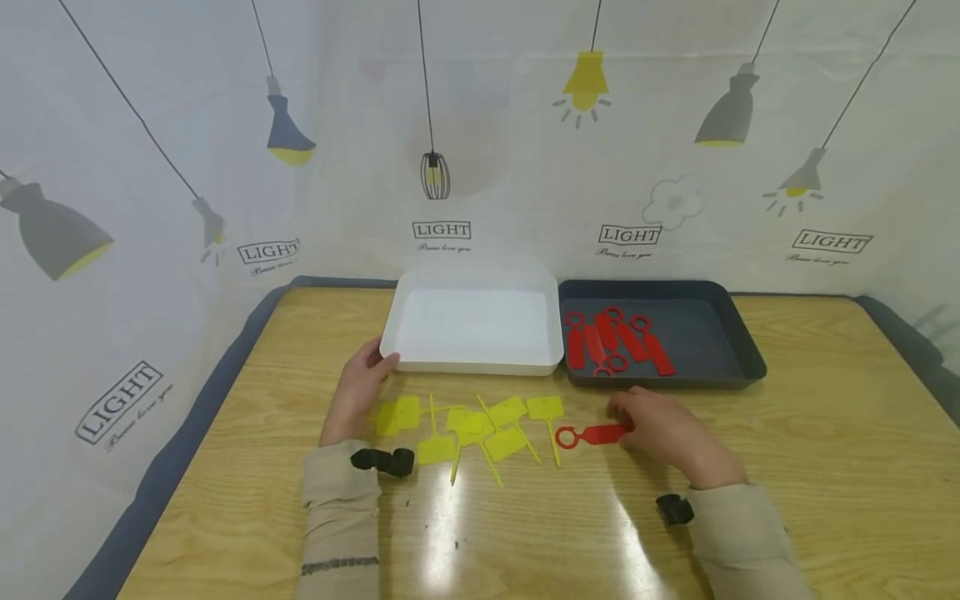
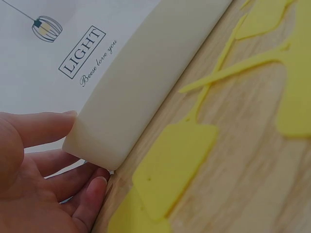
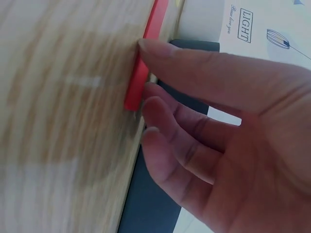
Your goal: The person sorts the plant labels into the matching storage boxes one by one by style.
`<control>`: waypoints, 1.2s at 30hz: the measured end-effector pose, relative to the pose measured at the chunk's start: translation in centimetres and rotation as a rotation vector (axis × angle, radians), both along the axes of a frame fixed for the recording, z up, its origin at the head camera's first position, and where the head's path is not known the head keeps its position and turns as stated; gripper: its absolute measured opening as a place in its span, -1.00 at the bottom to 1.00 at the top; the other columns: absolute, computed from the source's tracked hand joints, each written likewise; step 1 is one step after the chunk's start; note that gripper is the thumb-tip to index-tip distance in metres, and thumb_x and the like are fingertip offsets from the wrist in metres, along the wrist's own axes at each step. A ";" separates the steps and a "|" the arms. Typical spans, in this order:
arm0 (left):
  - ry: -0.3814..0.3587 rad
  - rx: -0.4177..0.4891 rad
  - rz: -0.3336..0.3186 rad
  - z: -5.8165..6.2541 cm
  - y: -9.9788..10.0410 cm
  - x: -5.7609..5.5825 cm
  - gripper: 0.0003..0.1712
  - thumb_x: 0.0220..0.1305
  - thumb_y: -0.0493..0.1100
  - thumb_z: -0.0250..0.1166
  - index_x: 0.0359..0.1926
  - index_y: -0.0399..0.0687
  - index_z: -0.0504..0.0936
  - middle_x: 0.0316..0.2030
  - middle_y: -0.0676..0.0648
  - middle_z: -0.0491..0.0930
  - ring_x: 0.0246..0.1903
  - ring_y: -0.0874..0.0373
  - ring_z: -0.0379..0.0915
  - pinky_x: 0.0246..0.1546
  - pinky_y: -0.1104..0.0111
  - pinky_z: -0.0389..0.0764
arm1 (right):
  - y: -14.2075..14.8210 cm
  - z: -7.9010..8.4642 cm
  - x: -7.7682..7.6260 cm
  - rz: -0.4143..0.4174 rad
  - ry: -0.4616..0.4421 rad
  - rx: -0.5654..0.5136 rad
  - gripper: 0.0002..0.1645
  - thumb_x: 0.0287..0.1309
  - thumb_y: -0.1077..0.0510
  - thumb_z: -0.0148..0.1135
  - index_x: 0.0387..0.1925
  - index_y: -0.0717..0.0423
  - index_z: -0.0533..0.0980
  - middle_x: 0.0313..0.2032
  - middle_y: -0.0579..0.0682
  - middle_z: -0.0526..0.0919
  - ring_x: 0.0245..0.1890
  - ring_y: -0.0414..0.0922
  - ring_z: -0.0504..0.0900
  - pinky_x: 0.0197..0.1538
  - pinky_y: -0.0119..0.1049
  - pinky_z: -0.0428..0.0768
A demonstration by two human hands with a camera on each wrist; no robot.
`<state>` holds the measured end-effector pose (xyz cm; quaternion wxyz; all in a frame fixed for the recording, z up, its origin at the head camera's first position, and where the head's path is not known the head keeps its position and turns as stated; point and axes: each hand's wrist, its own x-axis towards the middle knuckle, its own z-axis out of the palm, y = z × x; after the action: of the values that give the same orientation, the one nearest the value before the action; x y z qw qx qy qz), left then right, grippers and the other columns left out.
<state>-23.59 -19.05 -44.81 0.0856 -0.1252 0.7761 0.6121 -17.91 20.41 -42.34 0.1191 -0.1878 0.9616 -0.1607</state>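
Note:
My left hand (image 1: 358, 385) holds the near left corner of a white tray (image 1: 480, 367), the thumb up at its rim and the other fingers curled against the outer wall (image 2: 131, 82). With thumb and fingers, my right hand (image 1: 667, 432) pinches the flat end of a red plastic tag (image 1: 602, 434); its ring end points left. In the right wrist view, this red tag (image 3: 142, 73) lies along the tabletop under the thumb tip. Several similar red tags (image 1: 660, 357) lie in the left half of a dark grey tray (image 1: 720, 381).
Several yellow tags with thin stems (image 1: 437, 451) lie loosely overlapping on the wooden table (image 1: 840, 400), in front of the white tray. The two trays stand side by side at the back. Behind them hangs a white cloth printed with lamps (image 1: 517, 192).

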 end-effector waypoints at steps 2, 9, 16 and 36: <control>-0.003 0.002 0.002 0.0 0.0 0.0 -0.35 0.28 0.01 0.06 0.33 0.04 0.10 0.28 -0.02 0.13 0.24 0.15 0.03 0.21 0.24 0.11 | 0.0 0.0 0.0 -0.003 -0.007 0.000 -0.70 -0.20 0.25 0.38 -0.31 0.07 0.52 -0.41 -0.11 0.44 -0.41 -0.19 0.40 -0.32 -0.26 0.42; 0.003 0.003 0.005 0.0 0.0 0.1 -0.35 0.27 0.00 0.07 0.34 0.05 0.09 0.28 -0.01 0.13 0.24 0.16 0.03 0.20 0.23 0.13 | 0.0 0.0 0.1 -0.001 0.001 0.018 -0.76 -0.19 0.22 0.39 -0.42 0.00 0.49 -0.41 -0.11 0.41 -0.42 -0.20 0.38 -0.34 -0.28 0.42; -0.012 -0.012 0.008 0.0 0.0 0.0 -0.34 0.27 0.03 0.07 0.34 0.08 0.09 0.29 0.01 0.12 0.25 0.16 0.01 0.21 0.23 0.11 | 0.0 0.1 0.1 -0.010 -0.007 0.016 -0.73 -0.23 0.22 0.41 -0.48 0.00 0.45 -0.48 -0.12 0.39 -0.48 -0.20 0.34 -0.39 -0.30 0.37; -0.045 0.007 0.020 0.2 0.0 0.2 -0.34 0.27 0.04 0.06 0.34 0.13 0.08 0.29 0.04 0.10 0.25 0.15 0.00 0.22 0.20 0.09 | 0.9 0.8 0.1 0.042 -0.037 -0.033 -0.83 -0.11 0.16 0.33 -0.58 -0.10 0.47 -0.61 -0.24 0.41 -0.55 -0.24 0.33 -0.43 -0.33 0.34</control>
<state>-23.43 -19.01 -44.64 0.0972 -0.1465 0.7704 0.6128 -17.79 21.28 -41.58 0.1371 -0.2068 0.9523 -0.1777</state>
